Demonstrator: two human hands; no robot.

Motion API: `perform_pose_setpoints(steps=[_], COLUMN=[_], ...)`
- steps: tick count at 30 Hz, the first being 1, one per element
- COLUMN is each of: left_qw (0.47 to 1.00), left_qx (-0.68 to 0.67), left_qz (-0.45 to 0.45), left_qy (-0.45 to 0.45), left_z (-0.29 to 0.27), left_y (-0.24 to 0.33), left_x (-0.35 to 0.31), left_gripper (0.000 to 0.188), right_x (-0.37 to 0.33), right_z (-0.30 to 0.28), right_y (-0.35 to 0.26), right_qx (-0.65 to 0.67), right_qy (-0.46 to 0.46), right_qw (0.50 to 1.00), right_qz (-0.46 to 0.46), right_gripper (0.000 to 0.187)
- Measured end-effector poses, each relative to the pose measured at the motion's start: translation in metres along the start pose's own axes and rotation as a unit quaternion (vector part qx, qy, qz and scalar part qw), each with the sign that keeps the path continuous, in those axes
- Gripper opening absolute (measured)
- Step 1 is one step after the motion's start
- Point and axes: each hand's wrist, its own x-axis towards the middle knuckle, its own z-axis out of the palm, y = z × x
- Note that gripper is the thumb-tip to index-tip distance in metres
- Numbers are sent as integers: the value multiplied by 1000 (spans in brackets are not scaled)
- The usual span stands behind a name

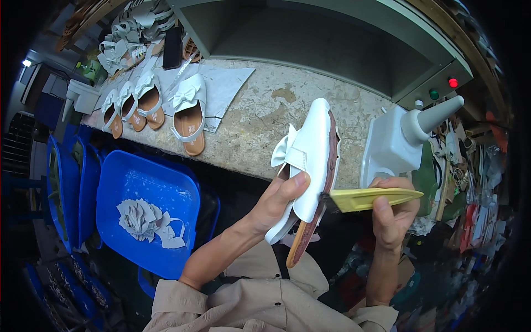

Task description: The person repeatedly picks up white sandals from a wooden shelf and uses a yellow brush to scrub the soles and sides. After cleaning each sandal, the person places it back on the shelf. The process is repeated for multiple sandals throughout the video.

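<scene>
I have the left hand (272, 207) closed around a white, bow-topped shoe (310, 157), toe pointing away, its brown sole edge (332, 156) facing the dark-bristled yellow brush (357, 200) clasped in the right hand (390, 222).

Worktop (249, 124): pale, stained surface. Cabinet (310, 39): grey, open-fronted, at worktop's far side. Indicator lamp (453, 82): red, at cabinet's right end. Ceiling-side light (26, 63): white, far left.
</scene>
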Motion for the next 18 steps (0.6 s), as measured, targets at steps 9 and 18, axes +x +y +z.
perform_pose_setpoints(steps=[9,18], left_qw=[999,999], left_qx=[-14,28], left_qz=[-35,24], left_qy=[-23,-20], left_z=[-13,-11], left_y=[-1,3], left_x=[-7,-5], left_gripper=[85,88], right_x=[32,41], right_z=[12,16], right_y=[-18,-10], right_qx=[-1,-46], right_qy=[-13,-1], right_qw=[998,996], right_qz=[60,-81], right_gripper=[24,21])
